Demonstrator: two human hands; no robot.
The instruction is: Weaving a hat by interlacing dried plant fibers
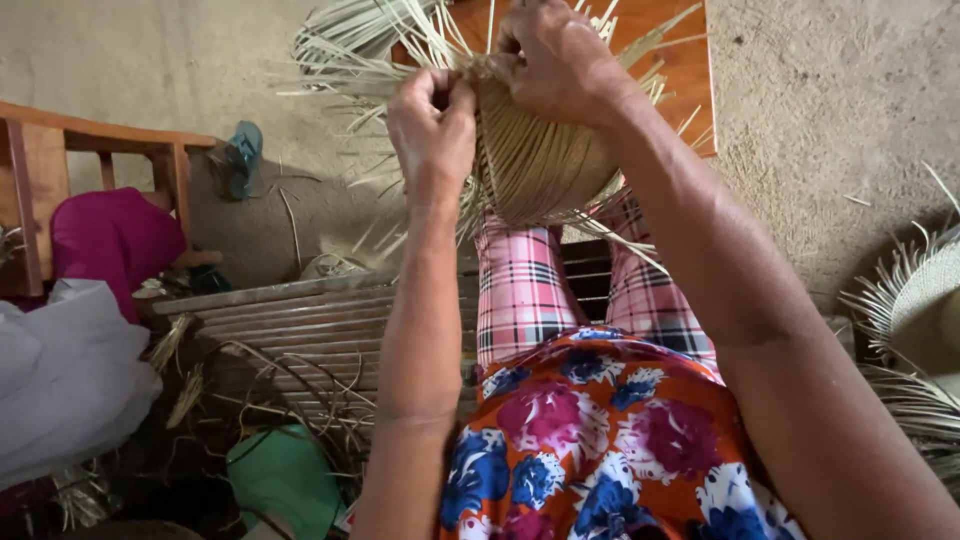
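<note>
While the half-woven straw hat (535, 160) sits domed over my knees, loose strips fanning from its edge, I'd keep the weave tight: right hand (560, 60) clamps the rim, left hand (432, 125) pinches one strip (462, 92); pull it snug before crossing.

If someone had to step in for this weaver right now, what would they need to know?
Left hand: pinching straw strips at the edge of the woven piece.
Right hand: gripping the same top edge from the other side.
The piece rests over the knees, above the pink checked trousers.
Done: a rounded, tightly woven body.
Left: loose strips stick out all round, unwoven.
Another straw piece lies to the right.
</note>
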